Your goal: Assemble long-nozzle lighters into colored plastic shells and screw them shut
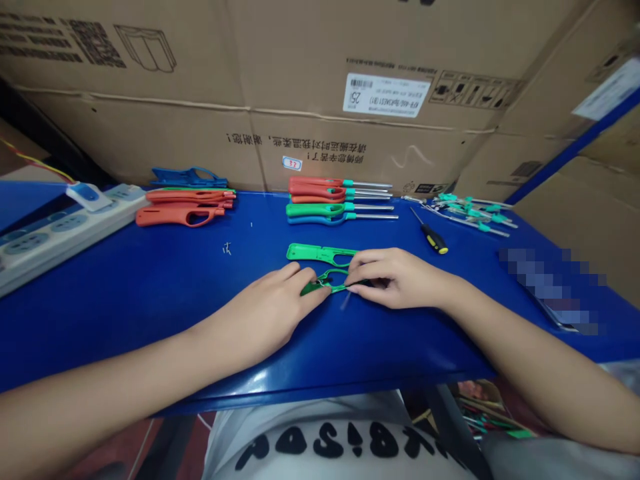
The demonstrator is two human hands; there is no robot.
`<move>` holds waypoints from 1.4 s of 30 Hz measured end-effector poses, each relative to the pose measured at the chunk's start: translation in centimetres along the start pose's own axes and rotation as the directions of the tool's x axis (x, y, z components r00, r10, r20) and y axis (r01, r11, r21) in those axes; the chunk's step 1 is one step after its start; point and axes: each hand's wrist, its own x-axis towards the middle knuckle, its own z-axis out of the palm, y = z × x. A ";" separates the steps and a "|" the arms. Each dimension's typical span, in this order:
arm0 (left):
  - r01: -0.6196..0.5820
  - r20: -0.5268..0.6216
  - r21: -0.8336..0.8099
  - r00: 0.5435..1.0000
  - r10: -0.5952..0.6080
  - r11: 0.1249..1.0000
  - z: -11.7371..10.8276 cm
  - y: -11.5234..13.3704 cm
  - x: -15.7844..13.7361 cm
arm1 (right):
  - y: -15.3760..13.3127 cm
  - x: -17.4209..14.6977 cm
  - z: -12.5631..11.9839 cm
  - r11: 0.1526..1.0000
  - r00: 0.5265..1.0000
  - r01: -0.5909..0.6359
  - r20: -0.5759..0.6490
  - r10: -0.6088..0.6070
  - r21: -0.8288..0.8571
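Counter (165,287): lighters (315,211) laid side by side along far edge, seemingly for tidy grouping. Left hand (277,300), fingers nearly closed, and right hand (387,277), fingertips bunched, pinch opposite ends of green casing (311,288), midway between near and far edges, likely steadying it. Second green half (311,253) just beyond; screwdriver (433,239) toward far right corner.
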 end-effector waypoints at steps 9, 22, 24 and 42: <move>-0.001 -0.040 -0.013 0.999 0.001 1.000 0.0 -0.4 -0.1 | 4.3 -1.3 -3.1 0.771 0.787 -0.549 -0.510 0.346 -0.323; -0.088 -0.154 0.028 0.984 0.091 0.996 0.7 -1.8 -0.1 | 13.3 -7.7 -7.9 0.146 0.189 -0.982 -0.643 0.742 -0.120; -0.101 -0.186 0.018 0.977 0.102 0.995 0.8 -1.9 -0.1 | 14.2 -8.4 -7.8 0.110 0.151 -0.988 -0.636 0.757 -0.104; -0.101 -0.199 0.017 0.975 0.103 0.995 0.7 -2.1 0.1 | 15.3 -9.3 -7.4 0.135 0.165 -0.986 -0.649 0.743 -0.096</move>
